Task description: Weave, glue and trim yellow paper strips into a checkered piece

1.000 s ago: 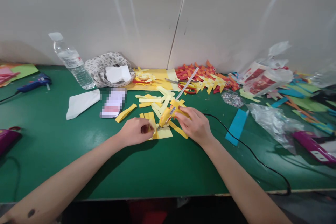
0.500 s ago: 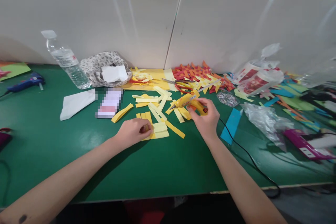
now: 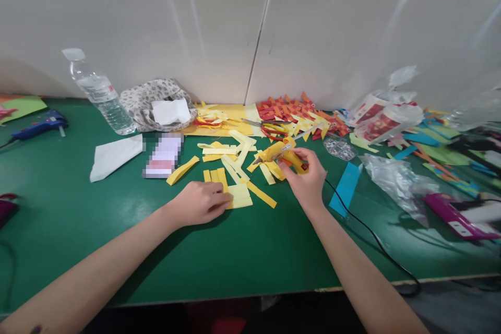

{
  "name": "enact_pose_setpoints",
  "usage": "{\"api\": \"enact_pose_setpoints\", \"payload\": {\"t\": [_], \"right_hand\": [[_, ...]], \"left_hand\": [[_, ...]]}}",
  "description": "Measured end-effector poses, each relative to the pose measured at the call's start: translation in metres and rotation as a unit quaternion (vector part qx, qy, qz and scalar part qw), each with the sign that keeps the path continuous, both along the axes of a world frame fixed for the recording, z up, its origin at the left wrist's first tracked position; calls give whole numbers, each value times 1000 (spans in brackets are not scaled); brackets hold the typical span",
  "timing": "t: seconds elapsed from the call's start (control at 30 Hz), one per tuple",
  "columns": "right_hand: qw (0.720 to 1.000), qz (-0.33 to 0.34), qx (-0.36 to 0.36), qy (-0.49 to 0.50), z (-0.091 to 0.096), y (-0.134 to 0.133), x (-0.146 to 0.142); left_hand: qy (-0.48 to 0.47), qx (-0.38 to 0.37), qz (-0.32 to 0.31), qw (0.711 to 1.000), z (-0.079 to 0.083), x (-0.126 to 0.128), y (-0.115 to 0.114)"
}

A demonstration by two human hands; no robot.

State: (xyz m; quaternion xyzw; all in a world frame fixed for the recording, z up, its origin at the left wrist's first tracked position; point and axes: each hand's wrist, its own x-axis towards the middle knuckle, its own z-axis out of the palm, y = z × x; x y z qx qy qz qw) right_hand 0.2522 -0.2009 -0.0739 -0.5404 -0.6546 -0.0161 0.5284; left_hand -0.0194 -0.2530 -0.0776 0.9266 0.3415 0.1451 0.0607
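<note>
In my right hand [image 3: 307, 175] I hold a yellow hot glue gun [image 3: 278, 151], its nozzle pointing left over some loose strips. Its black cord trails from the handle toward the front edge. My left hand [image 3: 201, 202] rests low on the table, its fingers closed together on the edge of several yellow paper strips [image 3: 239, 195], some pale and some darker, laid crosswise. What lies beneath the fingers is hidden. More loose yellow strips [image 3: 235, 159] are scattered just beyond, and one folded strip [image 3: 182, 169] lies to their left.
A water bottle [image 3: 104, 94], a patterned cloth bag [image 3: 156, 102] and a phone [image 3: 162, 155] are at the left. Scissors [image 3: 274, 128] lie by red and yellow woven paper fish [image 3: 289, 109] at the back. A blue strip [image 3: 345, 188], plastic wrap [image 3: 395, 182] and a purple power strip [image 3: 454, 219] are right.
My left fingers have flattened down and moved slightly right over the strips, whose pale part now looks flatter and less split. The glue gun stays nearly in place.
</note>
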Motion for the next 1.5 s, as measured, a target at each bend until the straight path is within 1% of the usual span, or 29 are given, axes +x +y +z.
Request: {"api": "enact_pose_setpoints", "payload": {"t": [0.07,0.13,0.2,0.3,0.33,0.37,0.5,0.57,0.83,0.9,1.03,1.13,1.37,1.5], "right_hand": [[1000,3,3,-7,0,-1,-1],[1000,10,8,-16,-1,-3,-4],[999,25,13,-24,-1,-5,-8],[998,52,10,-29,0,-10,-17],[998,60,7,-26,0,-12,-20],[998,67,4,-21,1,-14,-23],[996,90,-15,-1,3,-23,-32],[995,96,-20,1,3,-26,-36],[993,112,-28,7,1,-27,-38],[993,111,-28,11,2,-26,-37],[993,114,-37,11,2,-28,-38],[991,123,-51,11,2,-29,-39],[990,124,-55,21,1,-30,-41],[990,124,-57,22,-1,-29,-41]], "left_hand": [[-8,-17,-14,1000,3,-1,-1],[-37,-38,8,999,4,2,-2],[-95,-65,73,991,4,6,-3],[-208,-97,195,954,2,12,-2],[-237,-108,218,940,2,13,-2],[-260,-121,227,931,2,14,-1],[-307,-193,201,910,4,15,-1],[-320,-216,191,903,4,16,-2],[-373,-256,192,871,1,17,-1],[-372,-253,198,871,0,15,0],[-348,-216,212,887,0,14,1],[-343,-205,203,894,0,15,0],[-378,-202,198,882,-4,16,0],[-391,-204,202,875,-2,20,-1]]}}
